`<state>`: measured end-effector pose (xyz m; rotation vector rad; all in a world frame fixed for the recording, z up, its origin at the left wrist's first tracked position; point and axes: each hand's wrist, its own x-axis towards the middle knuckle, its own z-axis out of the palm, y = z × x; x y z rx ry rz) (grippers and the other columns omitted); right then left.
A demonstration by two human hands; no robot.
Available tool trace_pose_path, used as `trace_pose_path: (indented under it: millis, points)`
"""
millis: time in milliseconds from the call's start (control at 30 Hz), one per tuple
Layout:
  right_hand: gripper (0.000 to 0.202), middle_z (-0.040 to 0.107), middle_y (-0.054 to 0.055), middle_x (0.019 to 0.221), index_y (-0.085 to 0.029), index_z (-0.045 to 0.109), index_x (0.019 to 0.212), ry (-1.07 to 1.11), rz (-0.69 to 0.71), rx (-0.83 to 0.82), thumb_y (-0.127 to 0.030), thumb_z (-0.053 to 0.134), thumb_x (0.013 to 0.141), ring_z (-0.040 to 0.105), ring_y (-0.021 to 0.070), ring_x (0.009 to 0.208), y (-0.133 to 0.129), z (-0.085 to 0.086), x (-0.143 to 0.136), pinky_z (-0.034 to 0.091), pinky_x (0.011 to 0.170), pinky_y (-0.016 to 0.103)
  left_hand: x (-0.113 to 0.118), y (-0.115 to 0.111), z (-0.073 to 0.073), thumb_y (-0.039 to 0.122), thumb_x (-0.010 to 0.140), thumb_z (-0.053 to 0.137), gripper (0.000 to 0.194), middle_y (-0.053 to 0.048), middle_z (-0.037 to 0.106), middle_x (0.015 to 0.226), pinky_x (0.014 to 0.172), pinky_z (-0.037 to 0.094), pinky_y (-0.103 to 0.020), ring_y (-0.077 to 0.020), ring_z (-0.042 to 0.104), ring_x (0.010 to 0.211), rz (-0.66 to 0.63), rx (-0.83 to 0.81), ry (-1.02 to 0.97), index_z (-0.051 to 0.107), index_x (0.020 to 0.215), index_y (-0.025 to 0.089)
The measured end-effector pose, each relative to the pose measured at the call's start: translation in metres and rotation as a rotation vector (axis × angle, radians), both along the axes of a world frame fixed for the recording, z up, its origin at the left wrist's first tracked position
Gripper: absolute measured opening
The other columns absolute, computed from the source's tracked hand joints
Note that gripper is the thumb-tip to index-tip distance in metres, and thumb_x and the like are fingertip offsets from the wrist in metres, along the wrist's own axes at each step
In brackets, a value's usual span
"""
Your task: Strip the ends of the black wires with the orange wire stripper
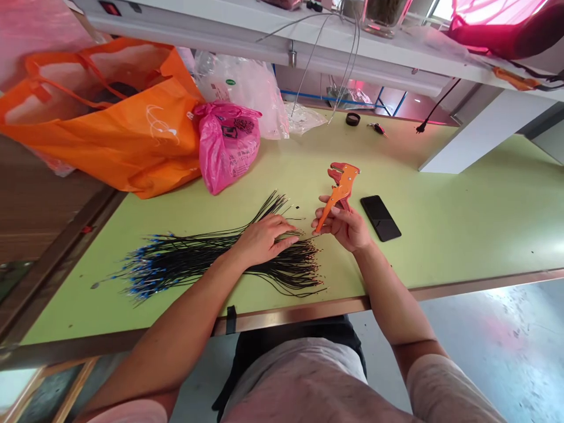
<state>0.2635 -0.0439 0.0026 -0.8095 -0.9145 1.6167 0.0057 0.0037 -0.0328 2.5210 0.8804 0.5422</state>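
The whole work area is taken up by a green table (476,217), edged along the front in brown, and its far side is overhung by a white shelf (211,29). The far left part is filled by an orange bag (132,141) with its handles raised and its mouth open. To the right of it, a white bag (251,94) of thin plastic is partly covered by a knotted pink bag (231,150). In front of these, a broad bundle of black wires (189,258) is laid lengthwise near the front edge; blue tips are gathered at its left end and coppery ends at its right, with a few strands splayed toward the far side. The bundle is crossed from above by the left hand (264,238), held close to the coppery ends; its thumb and forefinger are seen slightly apart, but whether a wire is pinched by them cannot be made out. Just past those ends, an orange and red stripper (343,185) is held up by the right hand (350,228), the fingers clamped around its handles and its head pointed away from the body. A black phone (381,218) is laid flat just to the right of that hand. Toward the back, beneath the shelf, a black plug (422,127) is seen on its cord, and farther left are placed a small key set (378,129) and a black ring (352,119).
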Motion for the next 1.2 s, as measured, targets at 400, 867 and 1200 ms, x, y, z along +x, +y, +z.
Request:
trace_pose_path:
  millis: [400, 867, 1200]
  points:
    - [0.046, 0.074, 0.005, 0.094, -0.020, 0.061, 0.121, -0.030, -0.067, -0.016, -0.036, 0.080, 0.083, 0.077, 0.0231, 0.083, 0.001, -0.007, -0.008, 0.066, 0.072, 0.038, -0.009, 0.017, -0.013, 0.040, 0.102, 0.047, 0.037, -0.012, 0.077, 0.118, 0.085, 0.059, -0.031, -0.0177, 0.075, 0.081, 0.442, -0.070, -0.241, 0.073, 0.115, 0.016]
    - [0.051, 0.075, 0.005, 0.094, -0.019, 0.061, 0.122, -0.052, -0.047, -0.009, -0.037, 0.085, 0.080, 0.078, 0.0231, 0.081, -0.003, -0.008, -0.016, 0.067, 0.070, 0.038, 0.008, 0.012, -0.004, 0.034, 0.099, 0.051, 0.028, -0.010, 0.076, 0.113, 0.072, 0.051, -0.035, -0.0260, 0.073, 0.084, 0.525, -0.004, 0.304, 0.076, 0.104, 0.022]
    - [0.050, 0.076, 0.006, 0.095, -0.019, 0.061, 0.122, -0.085, -0.020, -0.018, -0.035, 0.084, 0.080, 0.077, 0.0224, 0.080, -0.004, -0.011, -0.020, 0.066, 0.070, 0.038, 0.010, 0.013, 0.001, 0.033, 0.100, 0.052, 0.025, -0.009, 0.077, 0.114, 0.070, 0.050, -0.033, -0.0242, 0.074, 0.084, 0.490, 0.013, 0.333, 0.075, 0.102, 0.025]
